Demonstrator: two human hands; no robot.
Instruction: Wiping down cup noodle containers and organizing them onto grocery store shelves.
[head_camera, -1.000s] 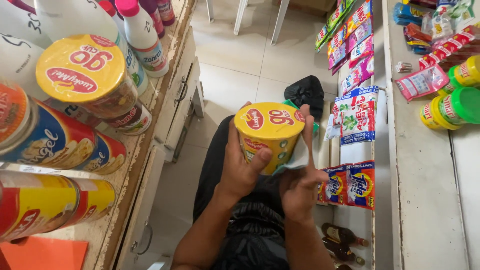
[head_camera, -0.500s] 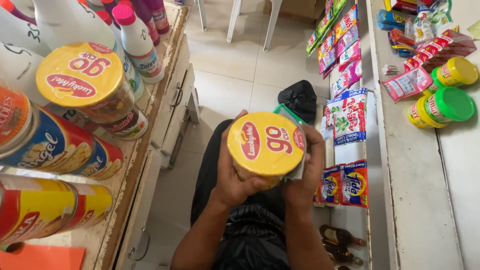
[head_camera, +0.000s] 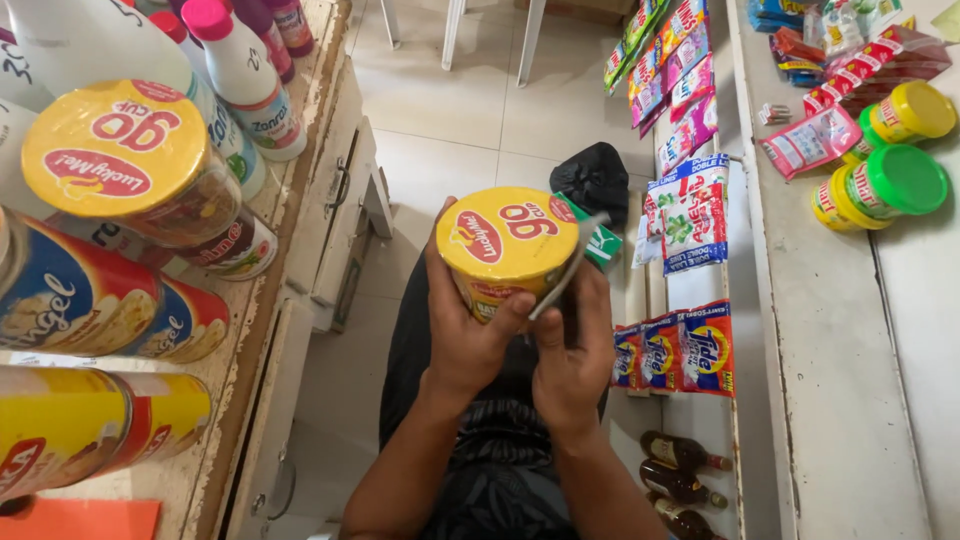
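1. Cup noodles (head_camera: 507, 245), a round tub with a glossy yellow foil lid and red markings, sits between your two hands above your lap, lid facing up toward the camera.
2. Your left hand (head_camera: 468, 330) wraps the tub's side, fingers curled closed around it, thumb lying across the lower wall.
3. Your right hand (head_camera: 570, 365) is closed around a thin grey strip (head_camera: 568, 266), flat and stiff-looking, angled up against the lid's right rim. What the strip is, you cannot tell.
4. Left shelf (head_camera: 300, 210): worn pale wood with a chipped edge. On it lie a second noodle cup (head_camera: 125, 160) of the same make, smooth cylindrical tins (head_camera: 95, 300), and white plastic bottles (head_camera: 245, 75) with pink caps.
5. Right side: crinkly hanging sachets (head_camera: 690, 225) and squat yellow jars (head_camera: 880, 180) with green and yellow lids.
6. Against half a second ago: the tub is tipped slightly left, and the right hand has dropped from the tub's wall to pinch the strip.
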